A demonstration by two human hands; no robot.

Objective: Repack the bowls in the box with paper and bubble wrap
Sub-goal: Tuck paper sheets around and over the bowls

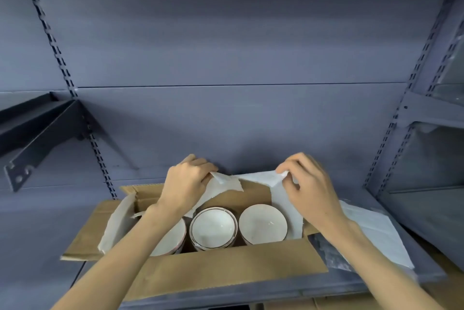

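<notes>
Left hand (187,184) and right hand (307,184) each pinch the white paper (253,178) in their fingers, seemingly to fold it over the bowls (213,228) in the open box (226,269).

Glossy ceramic bowls (213,227), matt cardboard box (226,269)
</notes>
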